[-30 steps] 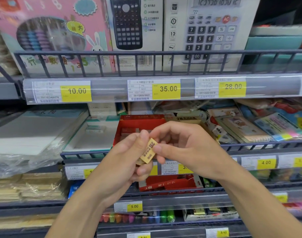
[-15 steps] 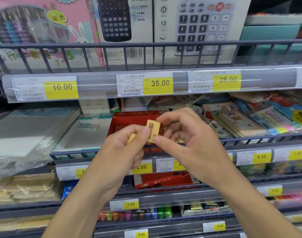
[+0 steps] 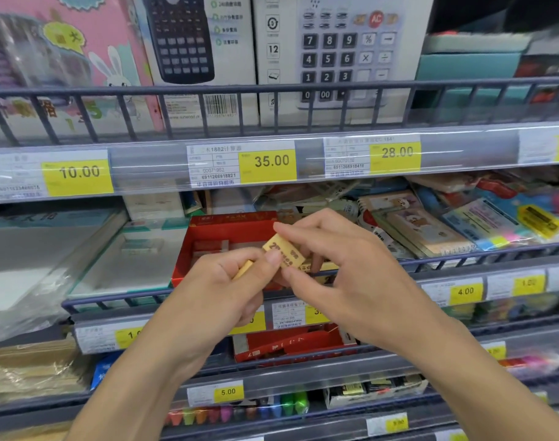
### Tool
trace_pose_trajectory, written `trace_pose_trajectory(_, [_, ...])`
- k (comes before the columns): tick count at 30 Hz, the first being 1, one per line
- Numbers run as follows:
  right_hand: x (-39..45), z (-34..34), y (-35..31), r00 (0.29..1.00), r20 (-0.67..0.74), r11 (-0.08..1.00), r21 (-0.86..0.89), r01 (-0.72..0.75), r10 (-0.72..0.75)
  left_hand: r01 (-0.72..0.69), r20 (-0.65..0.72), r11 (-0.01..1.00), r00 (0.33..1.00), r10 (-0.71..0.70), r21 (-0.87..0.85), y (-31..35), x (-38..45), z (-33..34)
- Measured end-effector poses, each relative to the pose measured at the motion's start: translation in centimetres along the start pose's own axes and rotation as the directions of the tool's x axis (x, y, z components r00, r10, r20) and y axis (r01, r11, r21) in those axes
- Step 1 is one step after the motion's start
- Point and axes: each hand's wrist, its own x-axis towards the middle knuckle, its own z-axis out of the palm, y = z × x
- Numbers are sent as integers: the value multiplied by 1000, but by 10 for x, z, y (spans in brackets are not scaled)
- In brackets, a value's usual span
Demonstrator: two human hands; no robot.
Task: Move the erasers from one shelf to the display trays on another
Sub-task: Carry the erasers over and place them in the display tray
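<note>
My right hand (image 3: 345, 275) pinches a small yellow eraser (image 3: 284, 251) between thumb and forefinger, holding it tilted just in front of the red display tray (image 3: 208, 237) on the middle shelf. My left hand (image 3: 220, 297) is curled round a second yellow eraser (image 3: 243, 268), only a corner of it showing past my thumb, and that thumb tip also touches the lower edge of the first eraser. These feel like light things, I judge: little rubbery blocks with printed faces, firm enough to pinch hard without damage, slightly grippy, not fragile. The best hold is across the two long flat faces, leaving an end free to slot into the tray. The tray looks like thin card, so I would lay the eraser in gently instead of pressing down.
</note>
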Motion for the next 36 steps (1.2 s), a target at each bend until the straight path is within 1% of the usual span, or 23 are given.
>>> trace_pose_trajectory(4, [7, -5, 4, 999, 35, 1000, -19, -2, 2, -8, 69, 1000, 998, 6, 25, 2, 1, 1])
trace_pose_trajectory(6, [12, -15, 12, 999, 2, 999, -17, -37, 37, -10, 27, 1000, 1000, 10, 15, 4, 3, 0])
trace_pose_trajectory(8, [20, -30, 26, 991, 7, 989, -55, -136, 136, -1, -45, 1000, 999, 0, -20, 4, 6, -5])
trace_pose_trajectory(9, [25, -37, 35, 977, 36, 974, -87, -208, 212, 4, -72, 999, 997, -7, -38, 5, 7, -8])
trace_pose_trajectory(11, [33, -48, 51, 929, 95, 927, -154, -342, 358, 6, -100, 998, 995, -13, -67, 5, 8, -13])
trace_pose_trajectory(12, [36, -52, 58, 912, 109, 910, -182, -374, 396, 4, -107, 997, 994, -12, -74, 5, 8, -15])
trace_pose_trajectory(15, [50, -60, 74, 889, 106, 880, -233, -414, 446, 12, -120, 996, 993, -22, -85, 4, 9, -19])
trace_pose_trajectory(17, [60, -60, 81, 871, 164, 861, -315, -400, 464, 25, -138, 997, 990, -35, -78, 2, 11, -19])
trace_pose_trajectory(19, [69, -56, 87, 853, 236, 833, -443, -333, 466, 44, -162, 995, 985, -57, -86, 1, 12, -18])
trace_pose_trajectory(21, [73, -50, 89, 856, 250, 814, -509, -281, 452, 75, -160, 993, 983, -89, -95, 0, 13, -17])
trace_pose_trajectory(24, [77, -40, 96, 876, 239, 824, -505, -257, 419, 114, -141, 987, 981, -130, -117, 1, 15, -17])
trace_pose_trajectory(26, [80, -34, 100, 886, 238, 838, -487, -246, 398, 105, -138, 982, 982, -127, -159, 1, 15, -17])
trace_pose_trajectory(32, [86, -20, 104, 885, 244, 841, -484, -242, 396, 30, -121, 986, 991, -50, -165, 1, 12, -18])
trace_pose_trajectory(36, [87, -17, 105, 901, 204, 836, -492, -244, 384, -15, -107, 994, 994, 4, -105, 2, 10, -19])
